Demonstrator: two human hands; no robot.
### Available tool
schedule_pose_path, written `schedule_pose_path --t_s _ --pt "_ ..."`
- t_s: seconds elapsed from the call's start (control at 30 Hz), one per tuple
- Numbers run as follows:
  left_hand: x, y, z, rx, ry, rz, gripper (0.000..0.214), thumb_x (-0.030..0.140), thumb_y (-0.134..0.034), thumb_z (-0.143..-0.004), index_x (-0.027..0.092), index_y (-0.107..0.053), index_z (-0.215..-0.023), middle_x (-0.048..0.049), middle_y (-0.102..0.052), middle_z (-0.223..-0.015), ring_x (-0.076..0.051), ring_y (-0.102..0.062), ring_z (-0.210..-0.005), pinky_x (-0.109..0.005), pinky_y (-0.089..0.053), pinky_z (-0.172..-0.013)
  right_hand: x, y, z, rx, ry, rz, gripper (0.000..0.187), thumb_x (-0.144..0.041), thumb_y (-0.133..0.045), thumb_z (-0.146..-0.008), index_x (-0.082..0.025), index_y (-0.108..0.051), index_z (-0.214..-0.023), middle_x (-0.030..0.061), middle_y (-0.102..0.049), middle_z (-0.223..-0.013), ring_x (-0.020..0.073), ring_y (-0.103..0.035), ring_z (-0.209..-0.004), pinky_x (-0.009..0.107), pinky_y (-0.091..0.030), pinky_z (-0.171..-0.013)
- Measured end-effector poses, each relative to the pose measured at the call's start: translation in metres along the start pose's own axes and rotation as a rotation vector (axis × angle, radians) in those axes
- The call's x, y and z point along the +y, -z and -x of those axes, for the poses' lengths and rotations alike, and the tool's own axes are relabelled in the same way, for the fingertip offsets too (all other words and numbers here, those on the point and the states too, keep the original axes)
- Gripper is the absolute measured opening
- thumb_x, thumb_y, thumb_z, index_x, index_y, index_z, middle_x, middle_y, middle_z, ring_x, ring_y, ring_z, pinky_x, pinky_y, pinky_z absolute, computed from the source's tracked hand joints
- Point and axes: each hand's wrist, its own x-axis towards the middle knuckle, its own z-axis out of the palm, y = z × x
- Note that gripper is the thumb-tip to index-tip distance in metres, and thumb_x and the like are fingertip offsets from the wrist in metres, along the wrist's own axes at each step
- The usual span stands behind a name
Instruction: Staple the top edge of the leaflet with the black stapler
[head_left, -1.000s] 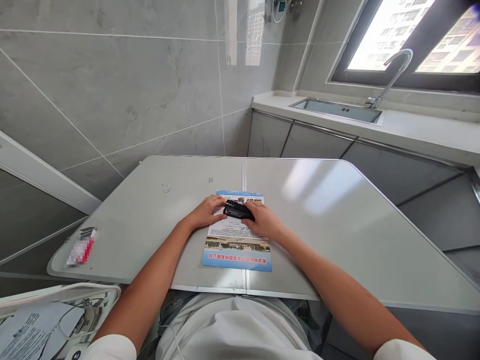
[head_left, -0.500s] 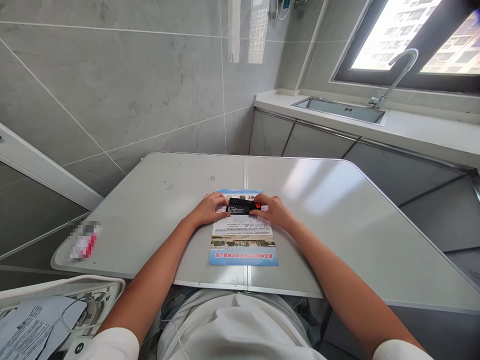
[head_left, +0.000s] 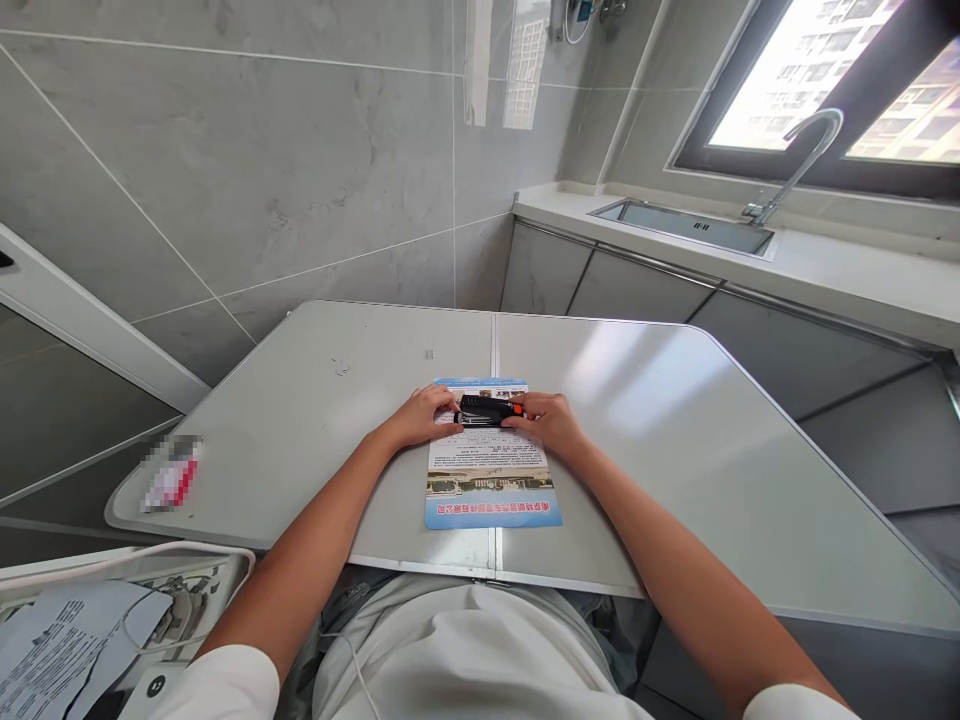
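A black stapler (head_left: 486,407) with an orange-red part at its right end lies crosswise over the upper part of a printed flyer (head_left: 491,458). My left hand (head_left: 421,415) grips its left end between thumb and fingers. At the other end, my right hand (head_left: 551,418) has its fingers on top and its thumb along the near side. A gap shows between the stapler's upper arm and its base. Beyond my left hand lie some loose staples (head_left: 341,368), and a small staple-like strip (head_left: 429,354) is nearer the middle.
The white folding table (head_left: 637,450) has a seam down its middle. A blurred red-and-white item (head_left: 171,475) sits at its left corner. Below, a white basket (head_left: 187,548) holds papers and a cable. Behind to the right is a counter with a sink (head_left: 686,228) and tap (head_left: 806,150).
The whole view has shifted slightly. Both hands keep hold of the stapler in about the same place, with my right fingers set slightly differently on its end.
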Motion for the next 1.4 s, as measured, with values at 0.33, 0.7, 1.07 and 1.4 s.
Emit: schedule_pose_path --t_s 0.33,0.7,1.07,1.4 --pt "0.0 0.0 0.0 0.001 0.016 0.029 0.029 0.049 -0.076 -0.086 0.023 -0.064 -0.093 -0.0047 -0.069 -0.104 -0.026 -0.062 -0.1 -0.04 -0.049 -0.093 -0.005 0.005 -0.006 -0.127 0.065 0.098 0.042 -0.05 -0.075 -0.085 -0.025 -0.046 -0.07 0.0013 -0.064 -0.081 0.02 -0.06 -0.078 0.033 -0.049 -0.075" --pt "-0.003 -0.001 -0.002 0.047 -0.002 0.066 0.027 0.045 -0.077 -0.087 0.021 -0.065 -0.093 -0.0069 -0.069 -0.107 -0.027 -0.063 -0.102 -0.04 -0.049 -0.091 -0.014 0.003 -0.009 -0.26 -0.016 0.084 0.05 -0.046 -0.065 -0.09 -0.025 -0.027 -0.064 0.0089 -0.068 -0.113 0.0237 -0.065 -0.097 0.038 -0.048 -0.086" --pt "-0.001 0.002 -0.001 0.041 0.033 0.09 0.03 0.047 -0.077 -0.086 0.021 -0.065 -0.093 -0.0054 -0.067 -0.105 -0.025 -0.062 -0.098 -0.038 -0.049 -0.087 -0.014 -0.013 -0.005 -0.054 0.029 0.033 0.033 -0.034 -0.081 -0.081 -0.025 -0.064 -0.108 0.0042 -0.077 -0.116 0.0241 -0.071 -0.104 0.04 -0.053 -0.095" --pt "0.0 0.004 -0.002 0.401 0.099 0.904 0.073 0.063 -0.081 -0.084 0.025 -0.059 -0.143 -0.0141 -0.047 -0.161 -0.034 -0.047 -0.147 -0.045 -0.041 -0.118 -0.02 -0.021 0.003 0.192 0.506 0.275 0.034 -0.013 -0.065 -0.096 -0.028 -0.075 -0.125 0.0067 -0.079 -0.115 0.0263 -0.071 -0.109 0.044 -0.062 -0.094"
